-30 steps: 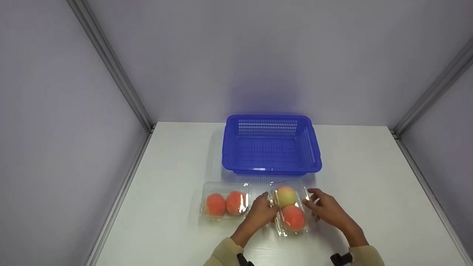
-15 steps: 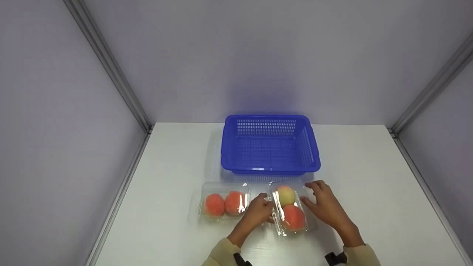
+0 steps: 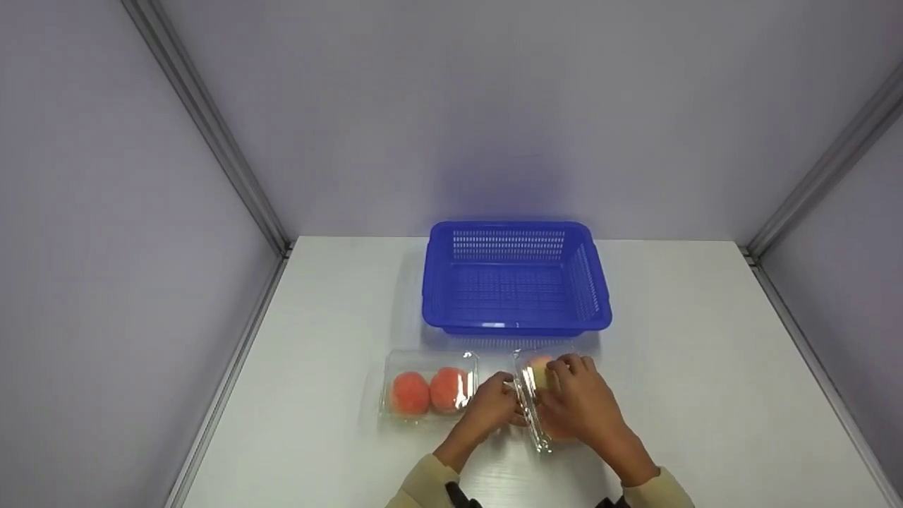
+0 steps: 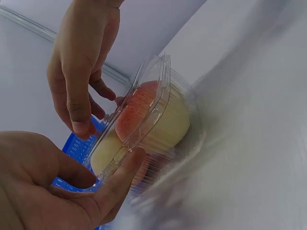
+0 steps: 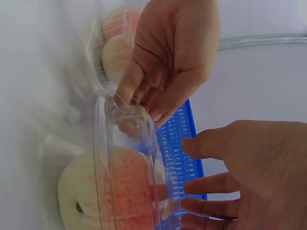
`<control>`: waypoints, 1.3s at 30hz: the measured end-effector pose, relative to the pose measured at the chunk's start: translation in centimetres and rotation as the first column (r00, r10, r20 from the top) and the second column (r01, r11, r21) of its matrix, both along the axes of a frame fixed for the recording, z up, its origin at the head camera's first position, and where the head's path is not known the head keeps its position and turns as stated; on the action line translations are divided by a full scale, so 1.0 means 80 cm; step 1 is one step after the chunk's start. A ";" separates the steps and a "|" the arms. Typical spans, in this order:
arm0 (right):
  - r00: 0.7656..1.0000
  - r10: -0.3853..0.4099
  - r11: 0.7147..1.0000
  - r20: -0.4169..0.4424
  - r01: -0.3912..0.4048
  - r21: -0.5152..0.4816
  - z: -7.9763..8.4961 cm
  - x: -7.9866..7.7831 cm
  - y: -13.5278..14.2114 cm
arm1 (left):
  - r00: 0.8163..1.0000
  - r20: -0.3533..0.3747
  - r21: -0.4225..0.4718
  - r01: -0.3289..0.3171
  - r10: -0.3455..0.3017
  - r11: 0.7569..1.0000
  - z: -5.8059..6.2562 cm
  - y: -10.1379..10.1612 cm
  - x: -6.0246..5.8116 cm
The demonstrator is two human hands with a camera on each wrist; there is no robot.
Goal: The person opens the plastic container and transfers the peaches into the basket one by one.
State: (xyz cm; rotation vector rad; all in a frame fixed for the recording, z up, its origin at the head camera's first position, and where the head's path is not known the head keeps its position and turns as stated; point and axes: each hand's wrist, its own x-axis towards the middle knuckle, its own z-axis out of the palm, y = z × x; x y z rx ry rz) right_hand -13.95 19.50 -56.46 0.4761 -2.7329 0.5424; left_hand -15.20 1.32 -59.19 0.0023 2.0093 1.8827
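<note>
A clear plastic clamshell box (image 3: 530, 416) with two peaches inside, one of them the yellowish peach (image 3: 539, 372), sits on the table before me. My left hand (image 3: 490, 403) pinches its left rim between thumb and fingers, as the left wrist view shows. Over the lid hovers my right hand (image 3: 587, 403), covering much of the box in the head view. In the right wrist view the right hand (image 5: 259, 177) has its fingers extended, apart from the lid. Left of these hands lies a second clamshell box (image 3: 423, 358) with two reddish peaches (image 3: 410, 393).
A blue plastic basket (image 3: 516, 327) with slotted sides stands behind both boxes, near the back wall (image 3: 508, 113). The white table (image 3: 324, 331) is bounded by grey panels and metal rails at left and right.
My right hand has drawn away from the right side of the box, then moved left over its lid. The left hand stays at the left rim. The box has hardly moved.
</note>
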 end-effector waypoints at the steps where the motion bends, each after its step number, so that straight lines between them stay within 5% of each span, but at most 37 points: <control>1: 1.000 -0.011 1.000 -0.012 0.011 0.012 -0.001 0.001 -0.003 | 1.000 0.003 0.012 -0.002 0.002 1.000 0.000 0.000 0.000; 7: 0.988 -0.031 0.995 -0.149 0.044 0.086 -0.009 0.004 -0.025 | 1.000 0.030 0.092 -0.012 0.009 0.996 -0.002 0.000 0.001; 12: 0.957 -0.031 0.985 -0.288 0.078 0.156 -0.023 0.004 -0.040 | 0.999 -0.050 -0.044 -0.004 0.002 0.999 -0.002 -0.002 -0.001; 16: 0.968 -0.087 0.969 -0.237 0.137 0.203 -0.028 0.009 -0.049 | 0.996 -0.092 -0.112 -0.008 -0.002 0.994 -0.003 -0.001 -0.002; 21: 0.980 -0.131 0.948 -0.152 0.169 0.271 -0.027 0.013 -0.055 | 0.997 -0.081 -0.092 -0.015 0.007 0.996 -0.003 0.000 -0.003; 33: 0.985 -0.116 0.949 -0.127 0.148 0.279 -0.023 0.014 -0.055 | 0.998 -0.061 -0.092 -0.027 0.022 0.995 -0.005 0.000 -0.004; 39: 0.973 -0.114 0.927 -0.199 0.176 0.332 -0.025 0.015 -0.061 | 0.998 -0.053 -0.048 -0.042 0.039 0.998 -0.006 0.002 -0.003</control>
